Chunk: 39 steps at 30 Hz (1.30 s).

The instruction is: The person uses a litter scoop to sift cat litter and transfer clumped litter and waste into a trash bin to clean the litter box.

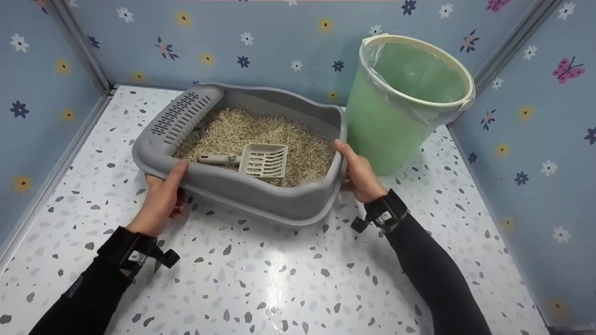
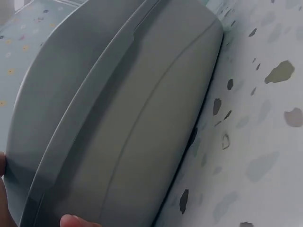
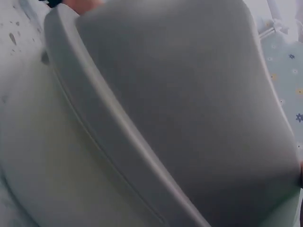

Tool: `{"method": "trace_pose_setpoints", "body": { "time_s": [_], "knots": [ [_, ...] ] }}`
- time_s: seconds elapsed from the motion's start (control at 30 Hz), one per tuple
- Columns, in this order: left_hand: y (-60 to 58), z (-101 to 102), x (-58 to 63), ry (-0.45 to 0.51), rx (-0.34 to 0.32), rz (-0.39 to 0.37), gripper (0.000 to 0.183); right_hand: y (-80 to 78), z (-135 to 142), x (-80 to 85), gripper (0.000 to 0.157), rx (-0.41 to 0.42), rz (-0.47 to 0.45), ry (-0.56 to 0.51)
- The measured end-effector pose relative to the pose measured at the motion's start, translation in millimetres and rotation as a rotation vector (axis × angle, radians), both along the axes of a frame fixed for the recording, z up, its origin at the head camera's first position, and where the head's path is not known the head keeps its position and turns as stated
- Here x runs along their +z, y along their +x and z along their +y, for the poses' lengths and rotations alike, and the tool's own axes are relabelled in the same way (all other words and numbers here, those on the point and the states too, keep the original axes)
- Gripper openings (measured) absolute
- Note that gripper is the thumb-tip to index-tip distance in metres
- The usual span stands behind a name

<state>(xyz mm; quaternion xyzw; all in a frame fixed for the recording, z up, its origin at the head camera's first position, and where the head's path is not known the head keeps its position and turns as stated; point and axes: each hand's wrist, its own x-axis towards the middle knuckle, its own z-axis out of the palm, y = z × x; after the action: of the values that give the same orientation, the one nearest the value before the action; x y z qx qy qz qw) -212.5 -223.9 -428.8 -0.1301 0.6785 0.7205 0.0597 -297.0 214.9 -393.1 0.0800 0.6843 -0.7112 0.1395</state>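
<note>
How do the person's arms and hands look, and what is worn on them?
The left hand and right hand wear no gloves. The left sleeve and right sleeve are black; the left one bears a small pale marking. Each wrist has a black band with a pale label and a small black block.

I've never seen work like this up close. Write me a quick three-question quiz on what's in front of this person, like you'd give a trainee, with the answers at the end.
1. Multiple choice: what lies on the litter in the gray litter box?
A) a towel
B) a slotted scoop
C) a cup

2. True or false: the left hand and the right hand both grip the gray litter box.

3. Fill in: the green bin is lined with a clear ____.

Key:
1. B
2. True
3. plastic bag
</note>
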Motion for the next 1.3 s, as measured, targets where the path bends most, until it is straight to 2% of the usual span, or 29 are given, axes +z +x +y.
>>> {"method": "trace_pose_setpoints", "body": {
  "time_s": [0.1,0.2,0.3,0.4,0.53,0.63,0.7,0.8,0.93,1.03,1.1,1.2,1.3],
  "knots": [
    [-14.4,-11.2,-1.2,0.026,-0.010,-0.017,0.094,23.2,-6.4,-3.7,0.074,0.008,0.016,-0.004],
    [-30.2,-23.6,-2.2,0.034,-0.022,-0.032,0.086,51.8,-12.8,-8.0,0.080,0.023,0.026,-0.024],
    [-40.1,-27.5,-1.7,0.013,-0.031,-0.036,0.089,66.6,-9.7,-11.8,0.069,0.042,0.014,-0.038],
    [-29.5,-19.7,2.6,-0.068,-0.049,-0.032,0.100,54.7,0.8,-10.4,0.066,0.052,0.002,-0.021],
    [-0.5,5.8,10.0,-0.152,-0.123,-0.046,0.098,17.7,10.2,-3.6,0.075,0.034,0.041,0.070],
    [14.0,23.8,14.6,-0.133,-0.150,-0.062,0.093,-1.4,11.9,-0.3,0.073,0.031,0.074,0.153],
    [17.4,31.0,17.6,-0.099,-0.138,-0.067,0.093,-5.6,12.3,0.0,0.068,0.033,0.084,0.191],
    [14.4,31.6,20.1,-0.061,-0.123,-0.048,0.088,0.1,11.6,-1.9,0.068,0.028,0.095,0.243],
    [1.4,20.8,20.8,-0.054,-0.145,-0.029,0.075,25.7,7.3,-7.5,0.072,0.004,0.116,0.308],
    [-12.8,13.0,21.2,-0.065,-0.164,-0.014,0.071,49.2,5.1,-9.8,0.071,0.011,0.087,0.280],
    [-21.4,10.6,21.8,-0.075,-0.173,0.007,0.070,59.1,7.6,-8.4,0.070,0.041,0.049,0.236],
    [-24.4,10.9,23.2,-0.101,-0.189,0.019,0.078,56.5,15.6,-2.8,0.068,0.121,0.025,0.162],
    [-14.2,15.3,25.1,-0.147,-0.215,-0.006,0.102,36.9,21.8,3.7,0.073,0.177,0.037,0.111]
  ]
}}
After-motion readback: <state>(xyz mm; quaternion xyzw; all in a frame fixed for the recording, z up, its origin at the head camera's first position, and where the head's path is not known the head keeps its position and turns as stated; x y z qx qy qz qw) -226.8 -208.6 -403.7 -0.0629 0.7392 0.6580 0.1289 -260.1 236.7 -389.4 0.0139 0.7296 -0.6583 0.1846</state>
